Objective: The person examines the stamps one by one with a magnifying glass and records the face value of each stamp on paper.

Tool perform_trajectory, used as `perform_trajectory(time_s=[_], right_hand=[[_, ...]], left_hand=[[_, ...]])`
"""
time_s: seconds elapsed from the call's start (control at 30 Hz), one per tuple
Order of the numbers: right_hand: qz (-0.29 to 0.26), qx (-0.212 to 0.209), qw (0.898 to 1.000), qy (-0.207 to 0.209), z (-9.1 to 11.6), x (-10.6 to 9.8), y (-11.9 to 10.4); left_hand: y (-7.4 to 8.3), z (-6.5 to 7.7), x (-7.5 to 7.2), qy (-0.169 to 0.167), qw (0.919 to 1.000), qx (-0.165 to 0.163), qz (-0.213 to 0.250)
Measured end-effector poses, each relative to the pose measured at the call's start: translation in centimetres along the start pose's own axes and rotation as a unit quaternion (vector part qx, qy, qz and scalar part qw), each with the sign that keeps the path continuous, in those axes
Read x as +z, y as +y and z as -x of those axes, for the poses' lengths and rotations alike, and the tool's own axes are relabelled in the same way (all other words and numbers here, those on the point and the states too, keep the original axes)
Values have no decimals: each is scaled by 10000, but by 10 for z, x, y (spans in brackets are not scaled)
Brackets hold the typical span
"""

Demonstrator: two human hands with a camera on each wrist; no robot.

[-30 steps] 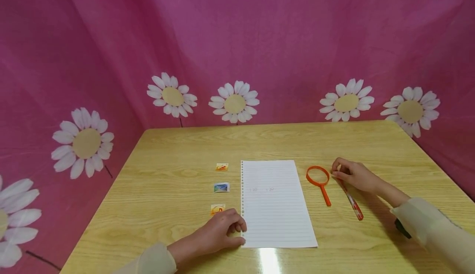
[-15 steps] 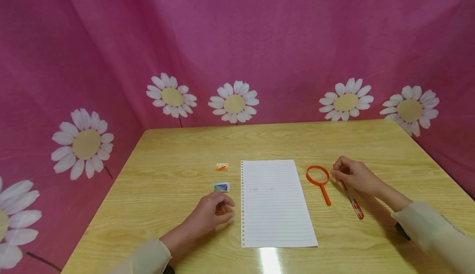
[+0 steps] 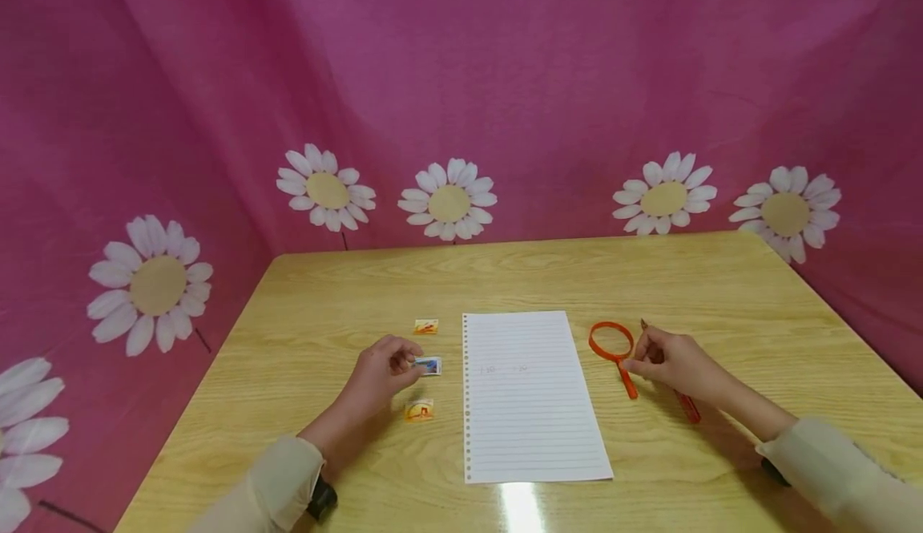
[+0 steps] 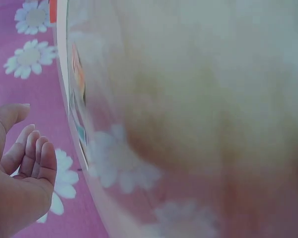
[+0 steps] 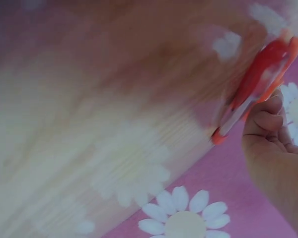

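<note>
My left hand (image 3: 375, 373) hovers at the left edge of the blue stamp (image 3: 433, 367), the middle one in a column. Its fingers are loosely bent, and the left wrist view shows nothing between them. A yellow stamp (image 3: 425, 328) lies above it and an orange-yellow stamp (image 3: 419, 410) below. On the right, my right hand (image 3: 674, 363) has its thumb tip at the neck of the red magnifying glass (image 3: 630, 383), which lies flat. Beneath that hand lies a red pen (image 3: 690, 409), its middle hidden. The right wrist view shows bent fingers beside the pen (image 5: 258, 74).
Between the hands lies a lined sheet of paper (image 3: 534, 429) with punched holes along its left edge and faint writing. The wooden table (image 3: 346, 284) is surrounded by a pink curtain (image 3: 541, 76) with white daisies.
My left hand has moved up from the paper's lower left edge to the blue stamp, uncovering the lowest stamp. My right hand has shifted left from the pen's top end to the magnifying glass.
</note>
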State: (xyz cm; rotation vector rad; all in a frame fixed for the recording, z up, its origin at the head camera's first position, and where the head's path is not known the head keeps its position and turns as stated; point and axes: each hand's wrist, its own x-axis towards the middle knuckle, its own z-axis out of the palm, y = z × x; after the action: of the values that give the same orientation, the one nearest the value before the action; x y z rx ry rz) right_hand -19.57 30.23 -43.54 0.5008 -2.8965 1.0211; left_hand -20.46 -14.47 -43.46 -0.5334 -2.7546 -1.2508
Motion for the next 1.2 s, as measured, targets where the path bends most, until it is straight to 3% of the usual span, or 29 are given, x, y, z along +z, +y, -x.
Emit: perform_trajectory(time_s=[0.17,0.4,0.7,1.2], right_hand=[[116,-19,9999,-31,5,7,-6],[243,337,9989,-193,7,11,-12],[199,522,9981,-259,8,14,-15],[205,603,9975,-319,8,13,-16]], left_hand=[[-6,-13,-7,80,9996,-240,-117],[-14,-35,-14,82,9983,-296,-496],[-19,-58,-12,-123,9957,-518,-753],[-30,-75,-6,-456,9921,-236,-1146]])
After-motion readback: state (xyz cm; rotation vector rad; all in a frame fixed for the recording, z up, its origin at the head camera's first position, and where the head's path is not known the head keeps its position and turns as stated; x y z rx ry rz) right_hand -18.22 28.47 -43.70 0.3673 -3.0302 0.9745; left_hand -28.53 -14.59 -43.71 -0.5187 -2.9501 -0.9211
